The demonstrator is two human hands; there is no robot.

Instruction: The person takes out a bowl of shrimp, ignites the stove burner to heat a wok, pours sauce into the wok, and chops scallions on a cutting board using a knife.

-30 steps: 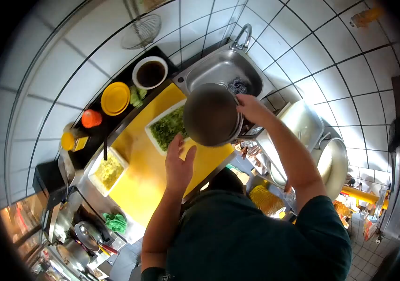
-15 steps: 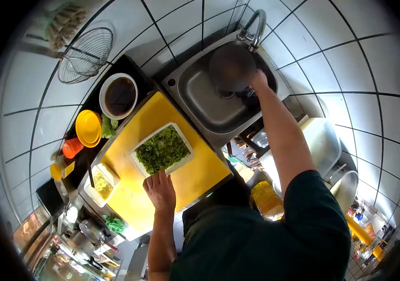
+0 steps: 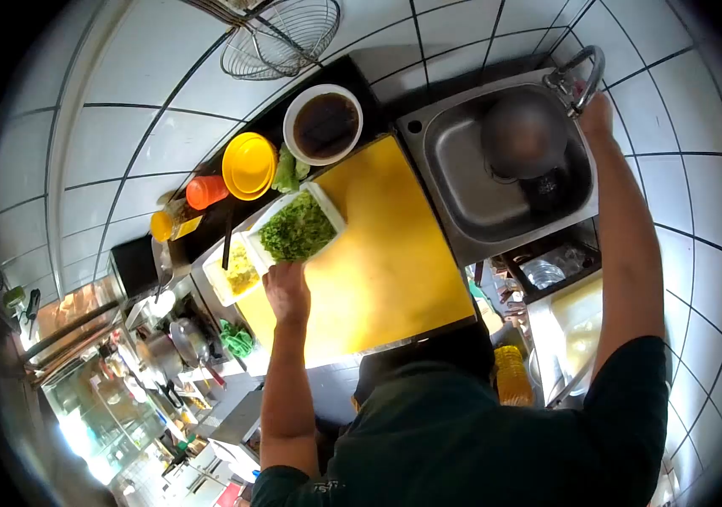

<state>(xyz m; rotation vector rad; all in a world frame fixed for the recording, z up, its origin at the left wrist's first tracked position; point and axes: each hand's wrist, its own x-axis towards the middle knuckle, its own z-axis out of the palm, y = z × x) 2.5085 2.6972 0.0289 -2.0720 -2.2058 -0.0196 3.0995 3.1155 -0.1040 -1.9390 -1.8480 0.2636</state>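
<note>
My left hand (image 3: 287,291) has its fingers curled over the near edge of a white rectangular tub (image 3: 327,208) of chopped leafy greens (image 3: 297,227). That tub stands at the left side of the yellow cutting board (image 3: 386,270), against a smaller white tub (image 3: 216,275) of pale yellow chopped food (image 3: 242,269). At the back right of the metal sink (image 3: 454,182), my right hand (image 3: 597,117) is at the faucet (image 3: 591,56), its fingers mostly hidden by the spout. A round, blurred dark shape (image 3: 523,135) covers part of the basin, with something black (image 3: 542,189) below it.
Behind the board stand a white bowl of dark liquid (image 3: 322,124), yellow bowls (image 3: 249,166), an orange cup (image 3: 206,193) and leafy lettuce (image 3: 290,171). A wire strainer (image 3: 281,38) hangs on the tiled wall. A jug of yellow oil (image 3: 513,376) stands below the counter.
My left hand and the greens tub have moved left across the board to the smaller tub. My right hand has gone from the basin to the faucet. The camera view has shifted.
</note>
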